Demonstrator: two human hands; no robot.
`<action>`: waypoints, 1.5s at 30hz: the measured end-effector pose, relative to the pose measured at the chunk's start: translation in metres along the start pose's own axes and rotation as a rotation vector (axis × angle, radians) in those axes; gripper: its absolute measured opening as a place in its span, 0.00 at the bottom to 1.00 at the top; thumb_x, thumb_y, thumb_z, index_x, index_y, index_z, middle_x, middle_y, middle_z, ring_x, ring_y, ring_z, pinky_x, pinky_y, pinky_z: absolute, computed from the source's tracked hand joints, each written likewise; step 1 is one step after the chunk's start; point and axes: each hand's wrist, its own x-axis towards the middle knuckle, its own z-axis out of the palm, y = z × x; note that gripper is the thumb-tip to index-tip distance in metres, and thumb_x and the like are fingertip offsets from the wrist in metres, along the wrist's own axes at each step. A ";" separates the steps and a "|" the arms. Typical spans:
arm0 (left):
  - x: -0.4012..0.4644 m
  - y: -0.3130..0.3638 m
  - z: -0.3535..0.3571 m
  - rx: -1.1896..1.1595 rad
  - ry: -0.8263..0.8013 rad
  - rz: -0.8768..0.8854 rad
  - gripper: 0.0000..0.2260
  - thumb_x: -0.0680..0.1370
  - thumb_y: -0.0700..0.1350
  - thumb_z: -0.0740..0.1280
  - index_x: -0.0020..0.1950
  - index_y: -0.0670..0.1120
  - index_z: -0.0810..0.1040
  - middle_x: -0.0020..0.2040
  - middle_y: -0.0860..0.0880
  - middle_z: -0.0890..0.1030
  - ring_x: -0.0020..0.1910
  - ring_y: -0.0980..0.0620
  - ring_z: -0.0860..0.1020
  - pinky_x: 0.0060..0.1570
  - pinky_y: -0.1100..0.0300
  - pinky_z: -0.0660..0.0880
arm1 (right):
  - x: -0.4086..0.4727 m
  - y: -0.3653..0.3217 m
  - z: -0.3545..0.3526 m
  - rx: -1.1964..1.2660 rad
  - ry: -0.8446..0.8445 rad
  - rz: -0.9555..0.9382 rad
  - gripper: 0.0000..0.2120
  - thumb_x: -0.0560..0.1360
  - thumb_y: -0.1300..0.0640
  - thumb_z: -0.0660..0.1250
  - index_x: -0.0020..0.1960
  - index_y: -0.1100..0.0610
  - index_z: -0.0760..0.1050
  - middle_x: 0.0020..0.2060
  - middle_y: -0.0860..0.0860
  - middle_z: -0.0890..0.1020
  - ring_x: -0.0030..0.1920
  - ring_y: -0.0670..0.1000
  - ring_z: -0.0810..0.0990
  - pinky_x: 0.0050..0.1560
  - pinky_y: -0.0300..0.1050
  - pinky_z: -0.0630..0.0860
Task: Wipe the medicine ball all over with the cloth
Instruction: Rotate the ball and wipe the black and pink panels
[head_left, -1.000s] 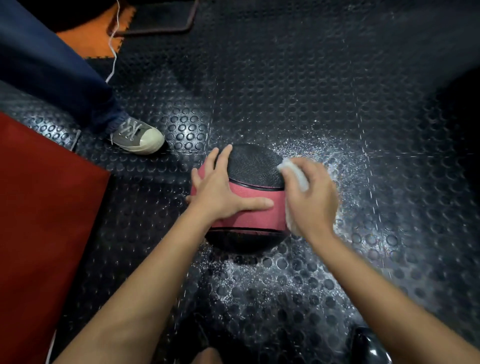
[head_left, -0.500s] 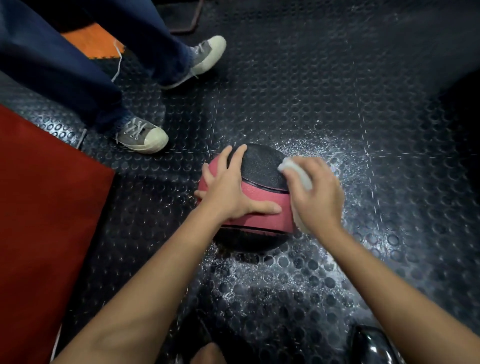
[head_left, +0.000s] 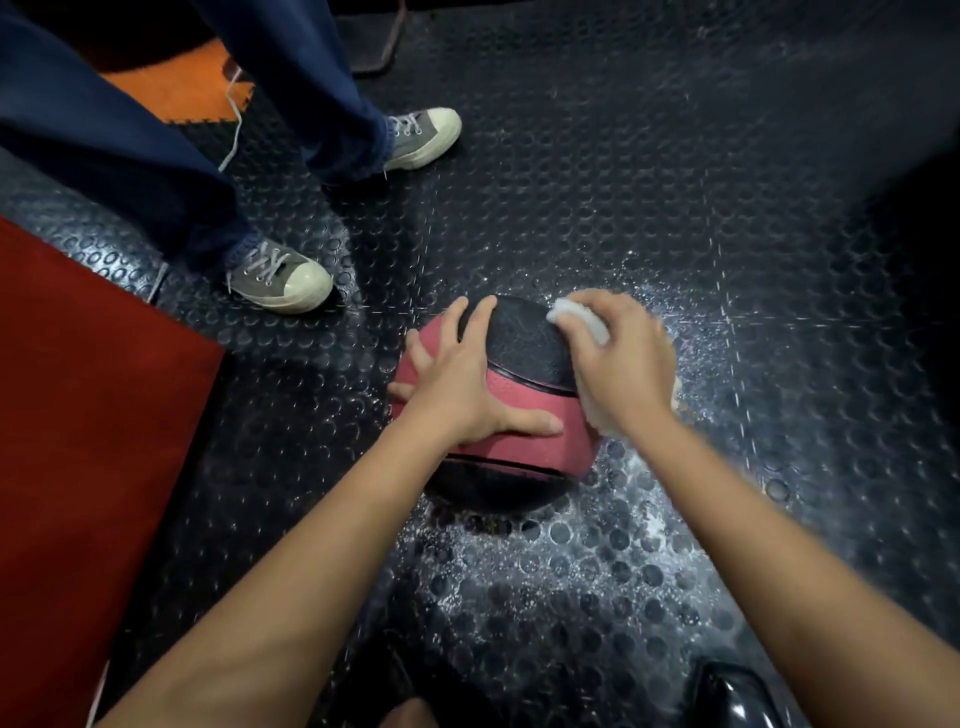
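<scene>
The red and black medicine ball sits on the studded black rubber floor. My left hand lies flat on its left side, fingers spread over the top and thumb stretched across the red band. My right hand grips a white cloth and presses it against the ball's upper right side. More cloth pokes out below the palm. The underside of the ball is hidden.
Another person stands close at the upper left, in blue trousers, with one grey sneaker near the ball and another sneaker farther back. A red mat lies to the left. The floor around the ball is speckled with wet droplets.
My right hand slid the cloth up toward the ball's top. The other person stepped in, and a second sneaker moved forward into view at the upper middle.
</scene>
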 end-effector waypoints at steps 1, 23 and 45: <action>0.001 0.001 0.000 -0.005 0.003 -0.005 0.62 0.57 0.63 0.80 0.78 0.61 0.42 0.78 0.62 0.40 0.77 0.40 0.39 0.68 0.26 0.51 | -0.014 -0.005 -0.001 0.008 0.032 -0.045 0.09 0.76 0.43 0.65 0.53 0.44 0.79 0.48 0.40 0.79 0.46 0.44 0.76 0.39 0.39 0.67; -0.011 -0.004 0.000 -0.007 -0.056 0.077 0.62 0.58 0.62 0.80 0.79 0.61 0.41 0.77 0.63 0.35 0.76 0.40 0.33 0.68 0.25 0.44 | 0.027 -0.002 -0.005 0.064 -0.193 0.158 0.10 0.77 0.44 0.63 0.51 0.46 0.79 0.48 0.46 0.82 0.48 0.49 0.78 0.48 0.45 0.72; -0.002 -0.025 0.001 -0.124 0.029 -0.006 0.67 0.47 0.75 0.68 0.79 0.56 0.40 0.79 0.55 0.40 0.77 0.40 0.41 0.73 0.32 0.49 | -0.008 -0.001 -0.053 0.144 0.181 0.058 0.07 0.71 0.55 0.74 0.42 0.51 0.75 0.37 0.45 0.79 0.37 0.40 0.76 0.36 0.28 0.67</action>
